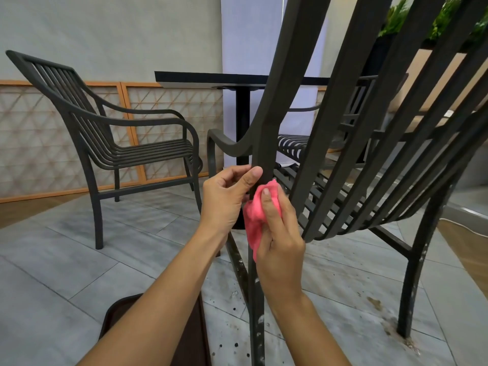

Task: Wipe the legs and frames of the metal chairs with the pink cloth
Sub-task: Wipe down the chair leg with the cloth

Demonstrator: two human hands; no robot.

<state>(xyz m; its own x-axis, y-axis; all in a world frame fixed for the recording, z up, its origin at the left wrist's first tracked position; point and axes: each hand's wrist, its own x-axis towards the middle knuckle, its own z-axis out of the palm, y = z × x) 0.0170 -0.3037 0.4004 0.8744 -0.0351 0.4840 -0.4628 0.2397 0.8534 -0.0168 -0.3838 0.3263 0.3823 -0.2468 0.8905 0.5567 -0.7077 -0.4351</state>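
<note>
Head view: pink cloth [257, 207] under right fingers [268, 199].

Right hand [280, 233] presses pink cloth [257, 210] on chair frame [266, 143]; left hand [227, 196] grips it

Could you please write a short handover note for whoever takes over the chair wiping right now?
Hands: the left hand grips the near chair's rear upright; the right hand presses the pink cloth against the same upright.
Done: cannot tell how much is wiped.
Left: the lower leg below the cloth shows pale spots, as does the right rear leg. The second chair stands to the left, untouched at this moment.
</note>
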